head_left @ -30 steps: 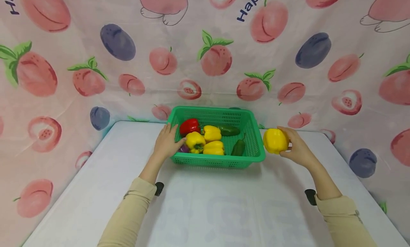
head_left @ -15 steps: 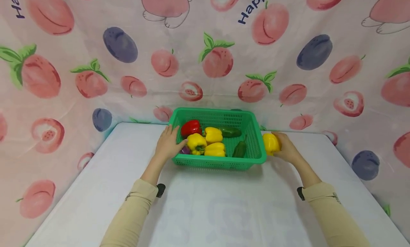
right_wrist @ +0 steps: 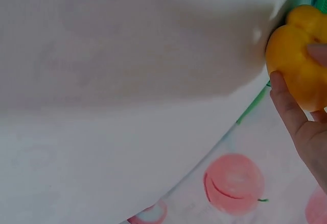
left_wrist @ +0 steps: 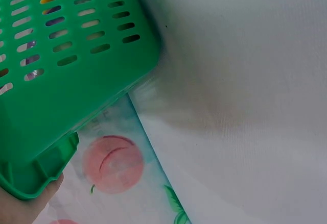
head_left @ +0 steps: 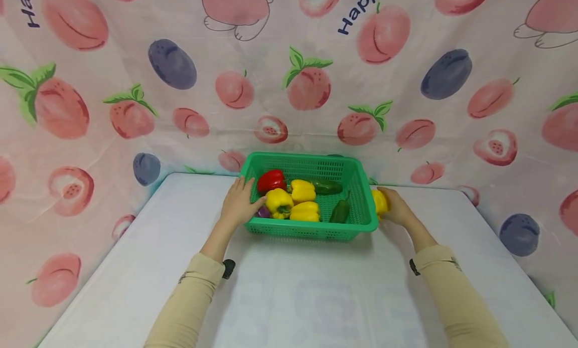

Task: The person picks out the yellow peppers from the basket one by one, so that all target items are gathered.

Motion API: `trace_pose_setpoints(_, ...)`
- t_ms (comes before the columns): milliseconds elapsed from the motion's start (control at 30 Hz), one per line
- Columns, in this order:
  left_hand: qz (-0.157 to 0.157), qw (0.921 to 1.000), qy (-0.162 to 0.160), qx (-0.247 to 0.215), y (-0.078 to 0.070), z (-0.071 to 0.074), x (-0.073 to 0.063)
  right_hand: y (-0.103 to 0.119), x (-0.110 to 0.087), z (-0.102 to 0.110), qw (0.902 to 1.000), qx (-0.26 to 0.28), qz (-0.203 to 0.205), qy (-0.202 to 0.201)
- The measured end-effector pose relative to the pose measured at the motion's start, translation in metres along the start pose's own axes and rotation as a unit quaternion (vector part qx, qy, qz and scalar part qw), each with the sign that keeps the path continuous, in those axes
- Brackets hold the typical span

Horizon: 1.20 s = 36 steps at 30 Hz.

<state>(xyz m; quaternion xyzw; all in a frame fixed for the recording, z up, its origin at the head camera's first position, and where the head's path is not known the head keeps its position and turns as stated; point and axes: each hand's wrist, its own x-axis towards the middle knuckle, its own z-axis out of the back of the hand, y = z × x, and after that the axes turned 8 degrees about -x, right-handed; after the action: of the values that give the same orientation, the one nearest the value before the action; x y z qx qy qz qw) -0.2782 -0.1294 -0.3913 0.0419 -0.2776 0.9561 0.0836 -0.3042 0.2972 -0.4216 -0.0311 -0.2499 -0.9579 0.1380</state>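
A green plastic basket point(head_left: 311, 231) stands at the back of the white table. My left hand point(head_left: 237, 202) grips its left rim, thumb toward the inside and fingers along the outer side. My right hand point(head_left: 396, 207) holds a yellow bell pepper point(right_wrist: 291, 60) just outside the basket's right wall, low by the table. In the head view the rim partly hides that pepper. Inside the basket lie a red bell pepper point(head_left: 271, 181), several yellow bell peppers point(head_left: 304, 212), a purple vegetable point(head_left: 263, 212), a long dark green vegetable point(head_left: 326, 186) and a green pepper point(head_left: 340, 211) with a stem.
A fruit-print cloth point(head_left: 298, 122) hangs close behind the basket and along both sides of the table. The white tabletop point(head_left: 316, 288) stretches in front of the basket toward me. Its back edge runs just behind the basket.
My right hand has carried the yellow bell pepper left and slightly down, up against the basket's right side. My left hand stays on the left rim. The view has shifted slightly.
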Motion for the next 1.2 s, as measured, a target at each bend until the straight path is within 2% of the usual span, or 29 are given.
trace_pose_setpoints(233,0.005,1.0000,0.003,-0.005,0.002,-0.002,-0.001,-0.016,0.006,-0.009,0.9994,0.032,0.005,0.009)
trace_pose_setpoints(367,0.007,0.9999,0.010,-0.007,0.000,-0.005,-0.002,-0.007,-0.001,-0.007,0.9990,0.040,-0.004,0.017)
trace_pose_setpoints(500,0.005,0.9998,0.013,-0.010,-0.003,-0.007,-0.004,0.000,-0.011,-0.001,0.9997,0.015,-0.012,0.012)
trace_pose_setpoints(633,0.008,0.9998,0.015,-0.008,-0.004,-0.008,-0.006,0.007,-0.019,0.006,0.9993,-0.009,-0.028,-0.020)
trace_pose_setpoints(800,0.011,0.9998,0.014,-0.002,-0.003,-0.006,-0.004,0.031,-0.023,0.016,0.9932,0.016,-0.023,-0.113)
trace_pose_setpoints(867,0.009,0.9999,0.013,-0.004,-0.003,-0.005,-0.002,0.045,-0.023,0.018,0.9907,0.032,-0.018,-0.131)
trace_pose_setpoints(1000,0.005,0.9999,0.011,0.000,-0.002,-0.002,0.002,0.079,-0.021,0.017,0.9885,0.057,0.012,-0.139)
trace_pose_setpoints(1133,0.010,0.9999,0.012,0.003,-0.001,0.001,0.003,0.109,-0.018,0.011,0.9880,0.074,0.044,-0.128)
trace_pose_setpoints(1200,0.010,0.9999,0.011,-0.002,-0.002,0.001,0.003,0.120,-0.018,0.009,0.9889,0.081,0.047,-0.116)
